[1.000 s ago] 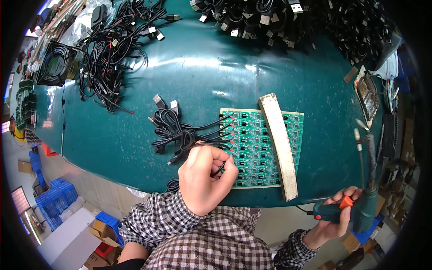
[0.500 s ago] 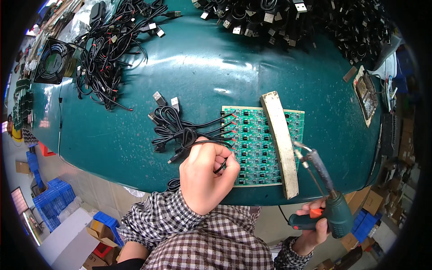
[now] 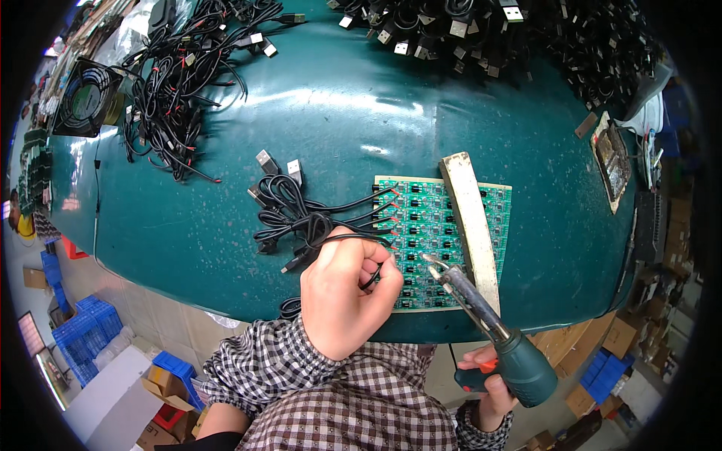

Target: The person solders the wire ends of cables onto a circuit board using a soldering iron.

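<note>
Spanning most of the frame: one worktable (image 3: 323,139), covered in glossy green.

Upper right, one dense heap of black USB cables (image 3: 587,45). Upper left, one looser heap of black cables (image 3: 177,98), some with red wire ends.

Centre-right, one green circuit-board panel (image 3: 421,225), lying flat, set with rows of small black components.

Lower right, one dark-green soldering gun (image 3: 523,368), barrel slanting up and left over the panel; whether its tip touches a board cannot be told. Across the panel's right half, one pale, scuffed bar (image 3: 470,207), set slightly aslant.

Centre, one left hand (image 3: 347,289), thumb and forefinger pinching a black cable (image 3: 371,281) at the panel's left edge; the cable's end is hidden. Lower right, one right hand (image 3: 495,398), fingers wrapped around the soldering gun's handle beside an orange-red trigger (image 3: 489,366).

Left of the panel, one bundle of black USB cables (image 3: 301,218), several leads reaching its left column, ending in short red wires (image 3: 395,204).
</note>
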`<act>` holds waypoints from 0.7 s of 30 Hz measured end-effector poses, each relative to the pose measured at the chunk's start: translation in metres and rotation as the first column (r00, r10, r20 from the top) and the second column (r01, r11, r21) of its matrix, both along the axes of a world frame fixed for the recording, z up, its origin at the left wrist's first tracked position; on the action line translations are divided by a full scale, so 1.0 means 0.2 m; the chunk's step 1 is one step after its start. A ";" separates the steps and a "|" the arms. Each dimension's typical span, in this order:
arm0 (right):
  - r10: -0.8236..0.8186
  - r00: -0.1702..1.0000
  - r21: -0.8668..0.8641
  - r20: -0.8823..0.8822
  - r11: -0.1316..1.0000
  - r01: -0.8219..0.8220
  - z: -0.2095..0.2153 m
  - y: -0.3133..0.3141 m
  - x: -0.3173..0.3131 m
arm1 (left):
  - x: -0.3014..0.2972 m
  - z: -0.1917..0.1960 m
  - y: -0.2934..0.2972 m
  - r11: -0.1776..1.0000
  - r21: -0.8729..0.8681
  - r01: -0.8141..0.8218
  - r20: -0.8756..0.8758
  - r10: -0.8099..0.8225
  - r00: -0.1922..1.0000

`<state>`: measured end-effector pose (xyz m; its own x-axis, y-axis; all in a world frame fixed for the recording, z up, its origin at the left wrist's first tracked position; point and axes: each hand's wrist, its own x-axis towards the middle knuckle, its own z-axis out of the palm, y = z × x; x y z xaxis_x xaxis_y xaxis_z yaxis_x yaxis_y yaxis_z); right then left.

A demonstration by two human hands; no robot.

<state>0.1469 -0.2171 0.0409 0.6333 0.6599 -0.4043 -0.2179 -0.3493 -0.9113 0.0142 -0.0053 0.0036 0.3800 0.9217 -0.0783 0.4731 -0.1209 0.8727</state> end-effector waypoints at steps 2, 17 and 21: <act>0.018 1.000 -0.004 -0.006 1.000 -0.018 -0.01 -0.01 0.00 | 0.00 0.00 0.00 1.000 0.010 0.012 -0.005 -0.012 1.000; -0.265 0.877 0.311 0.402 0.940 0.141 0.06 0.10 0.21 | -0.01 0.01 0.01 0.995 0.104 0.002 -0.086 0.007 0.996; -0.666 0.499 0.600 0.554 0.735 0.316 0.13 0.12 0.51 | 0.00 0.02 0.00 0.998 0.061 0.004 -0.045 -0.002 0.999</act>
